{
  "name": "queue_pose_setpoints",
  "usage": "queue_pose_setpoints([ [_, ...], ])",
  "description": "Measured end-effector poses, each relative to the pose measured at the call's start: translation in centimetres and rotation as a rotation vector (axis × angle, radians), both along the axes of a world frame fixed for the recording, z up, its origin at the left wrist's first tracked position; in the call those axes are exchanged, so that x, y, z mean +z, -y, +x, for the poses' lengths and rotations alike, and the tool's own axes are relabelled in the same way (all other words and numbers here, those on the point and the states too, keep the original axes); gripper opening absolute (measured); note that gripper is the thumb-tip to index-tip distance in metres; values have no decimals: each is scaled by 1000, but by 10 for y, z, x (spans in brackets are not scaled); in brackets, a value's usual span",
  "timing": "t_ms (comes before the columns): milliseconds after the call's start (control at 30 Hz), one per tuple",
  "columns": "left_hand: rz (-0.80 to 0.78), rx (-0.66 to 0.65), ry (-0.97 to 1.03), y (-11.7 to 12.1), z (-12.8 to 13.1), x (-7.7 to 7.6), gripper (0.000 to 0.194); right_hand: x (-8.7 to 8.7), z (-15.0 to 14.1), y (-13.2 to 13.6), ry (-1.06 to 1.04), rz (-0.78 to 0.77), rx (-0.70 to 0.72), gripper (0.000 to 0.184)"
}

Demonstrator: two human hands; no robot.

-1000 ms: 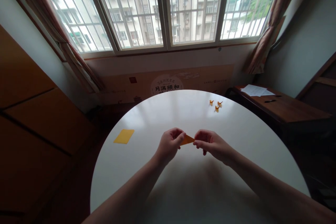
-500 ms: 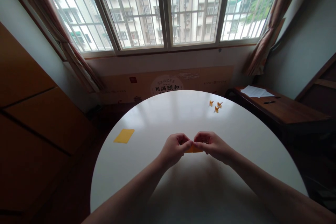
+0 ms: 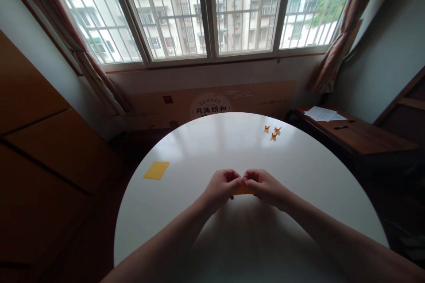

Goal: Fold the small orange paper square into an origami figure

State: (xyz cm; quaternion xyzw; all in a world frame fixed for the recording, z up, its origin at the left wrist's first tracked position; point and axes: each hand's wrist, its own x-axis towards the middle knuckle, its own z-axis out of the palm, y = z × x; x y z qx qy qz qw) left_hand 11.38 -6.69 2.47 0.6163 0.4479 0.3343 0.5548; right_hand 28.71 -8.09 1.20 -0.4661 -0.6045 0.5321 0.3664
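Between my two hands is a small piece of folded orange paper (image 3: 243,189), low over the white table's near half. My left hand (image 3: 223,187) pinches its left side, thumb and bent fingers together. From the other side my right hand (image 3: 261,185) grips it in the same way, the two thumb tips almost meeting at its upper edge. Fingers cover most of the paper, so its folds cannot be made out. Farther off on the right stand three small folded paper birds (image 3: 274,135), orange-yellow.
A flat yellow paper sheet or stack (image 3: 156,170) lies on the left of the round white table (image 3: 159,225). Beyond the table's right edge, a brown wooden side table (image 3: 372,137) bears white papers (image 3: 323,114) and a dark pen-like item. Behind is a barred window.
My right hand has shifted slightly left, closer to my left hand. Both still hold the orange paper, whose visible part looks a little narrower.
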Motion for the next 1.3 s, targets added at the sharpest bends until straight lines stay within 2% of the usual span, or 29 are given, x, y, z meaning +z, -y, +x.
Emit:
queue_pose_setpoints([
  [200, -79, 34, 51, -2, -2, 6, 26, 11, 7, 2, 36, -84, 76, 7],
  [400, -116, 69, 89, -5, -5, 7, 28, 13, 11, 1, 57, -150, 113, 8],
  [600, -117, 119, 135, -11, -10, 6, 31, 17, 18, 0, 67, -153, 158, 7],
  [733, -87, 145, 137, -12, -12, 9, 33, 21, 23, -2, 88, -59, 102, 6],
  [867, -55, 121, 107, -8, -7, 8, 31, 22, 24, -4, 75, 67, 1, 25],
  [967, -2, 109, 65, -4, -4, 5, 29, 18, 20, -3, 81, 64, 37, 33],
  [1100, 51, 96, 28, -4, -3, 0, 29, 12, 15, -1, 140, 117, 115, 31],
  [1300, 54, 61, 22, -6, -4, -2, 27, 11, 14, -2, 108, 109, 57, 28],
])
